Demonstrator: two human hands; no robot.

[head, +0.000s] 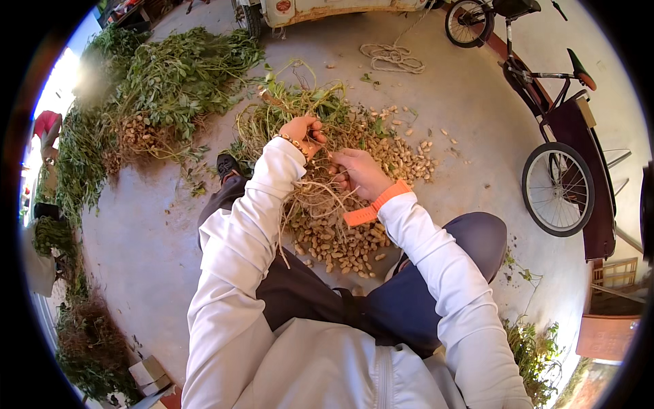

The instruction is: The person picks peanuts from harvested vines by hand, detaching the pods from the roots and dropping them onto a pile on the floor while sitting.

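My left hand [302, 134], wearing a beaded bracelet, is closed around the thin roots and stems of a peanut plant [311, 189]. Pale roots hang below it, between my forearms. Beside it, my right hand [364, 173] pinches at the same roots with thumb and fingers; what exactly sits between its fingertips is too small to tell. An orange wristband [378, 204] circles my right wrist. Beneath both hands lies a heap of loose peanuts in their shells [342, 245], spreading to the far right. Green peanut vines [271, 120] lie just beyond my left hand.
A large pile of leafy peanut plants [173, 76] lies at the left, some pods attached [138, 134]. A coiled rope [393, 57] rests ahead near a vehicle [337, 10]. A tricycle [557, 189] stands at the right. Another person [47, 130] is at the far left edge.
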